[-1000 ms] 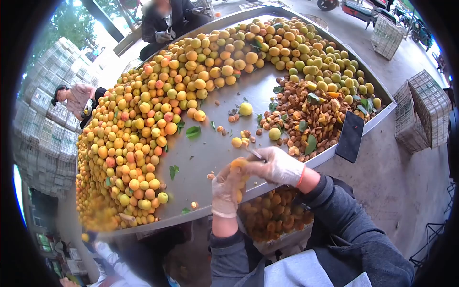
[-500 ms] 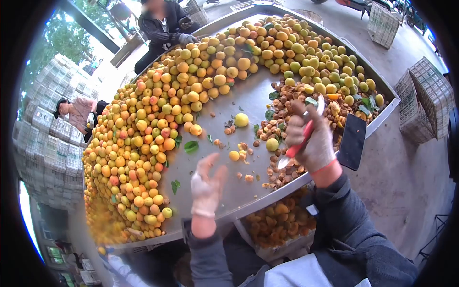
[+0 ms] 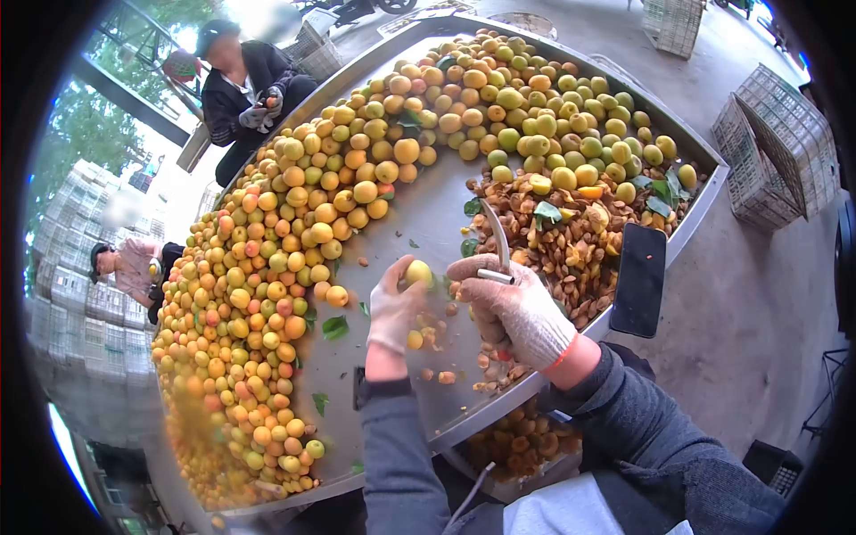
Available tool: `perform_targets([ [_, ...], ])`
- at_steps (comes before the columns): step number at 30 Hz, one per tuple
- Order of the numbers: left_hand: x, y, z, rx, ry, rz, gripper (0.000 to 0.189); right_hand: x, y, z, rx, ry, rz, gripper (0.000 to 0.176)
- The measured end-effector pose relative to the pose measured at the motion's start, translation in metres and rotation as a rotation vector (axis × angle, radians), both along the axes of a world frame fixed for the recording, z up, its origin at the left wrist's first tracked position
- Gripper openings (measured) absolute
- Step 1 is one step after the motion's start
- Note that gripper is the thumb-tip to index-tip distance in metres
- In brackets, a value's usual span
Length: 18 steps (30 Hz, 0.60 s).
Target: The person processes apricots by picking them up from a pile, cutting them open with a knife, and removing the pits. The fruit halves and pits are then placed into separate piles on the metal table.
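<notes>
My left hand (image 3: 392,312), in a white work glove, pinches a yellow-green apricot (image 3: 419,273) between thumb and fingers above the metal table. Close beside it on the right, my gloved right hand (image 3: 530,316) is closed around a curved knife (image 3: 497,234), its blade pointing up and away. Most of the knife's handle is hidden in the fist. A short pale metal piece (image 3: 496,276) sticks out by the thumb. Beyond the right hand lies a heap of brown apricot stones and scraps (image 3: 571,241). Small scraps and a yellow fruit (image 3: 415,339) lie under my hands.
Whole apricots (image 3: 294,241) are piled along the left and far sides of the metal table (image 3: 357,410). A black phone (image 3: 639,281) rests on the right rim. Halved fruit (image 3: 522,437) fills a container below. Two people sit beyond the table; plastic crates (image 3: 776,147) stand right.
My left hand, empty and spread before, now grips an apricot. My right hand has come in left beside it with the knife turned. The view has shifted; the far person's hands are now together.
</notes>
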<state>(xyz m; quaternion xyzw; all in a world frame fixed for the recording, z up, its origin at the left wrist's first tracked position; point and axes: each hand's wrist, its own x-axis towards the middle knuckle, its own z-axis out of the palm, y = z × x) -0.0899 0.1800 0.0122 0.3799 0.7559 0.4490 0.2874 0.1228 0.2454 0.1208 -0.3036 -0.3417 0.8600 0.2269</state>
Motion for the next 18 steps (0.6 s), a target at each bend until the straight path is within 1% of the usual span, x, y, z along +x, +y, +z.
perform_targets([
  [1,0.002,-0.014,0.009,0.193,-0.56,0.054,0.046,-0.002,-0.001,0.004,0.097,-0.069,0.053,0.026],
  [2,0.007,-0.029,0.021,0.194,-0.548,0.069,0.046,-0.006,-0.001,0.0,0.145,-0.066,0.057,0.023],
  [3,0.017,-0.044,0.033,0.379,-0.819,0.024,0.048,-0.008,-0.002,-0.002,0.142,-0.054,0.074,0.023],
  [4,0.025,-0.057,0.04,0.57,-1.087,-0.024,0.05,-0.01,-0.005,-0.003,0.204,-0.079,0.106,0.025],
  [5,0.029,-0.068,0.041,0.577,-1.073,-0.007,0.05,-0.013,-0.008,-0.003,0.269,-0.104,0.137,0.027],
  [6,0.032,-0.076,0.042,0.633,-1.097,0.025,0.052,-0.017,-0.011,-0.002,0.279,-0.112,0.167,0.017],
  [7,0.035,-0.085,0.042,0.688,-1.121,0.053,0.055,-0.02,-0.015,-0.003,0.277,-0.104,0.181,0.017],
  [9,0.037,-0.102,0.032,0.713,-1.117,0.08,0.052,-0.023,-0.024,-0.007,0.442,-0.215,0.321,0.022],
  [12,0.039,-0.121,0.027,0.729,-1.04,0.114,0.048,-0.028,-0.037,-0.011,0.459,-0.209,0.41,0.019],
  [13,0.039,-0.124,0.025,0.759,-1.16,0.104,0.047,-0.027,-0.039,-0.012,0.487,-0.214,0.444,0.019],
  [14,0.039,-0.127,0.024,0.789,-1.282,0.092,0.046,-0.027,-0.038,-0.012,0.49,-0.203,0.351,0.016],
  [15,0.039,-0.129,0.025,0.793,-1.29,0.095,0.046,-0.025,-0.034,-0.01,0.493,-0.195,0.256,0.014],
  [17,0.036,-0.134,0.032,0.659,-1.195,0.317,0.042,-0.018,-0.013,-0.002,0.435,-0.143,0.025,0.017],
  [18,0.033,-0.136,0.028,0.653,-1.209,0.313,0.042,-0.012,-0.002,0.002,0.344,-0.088,-0.081,0.02],
])
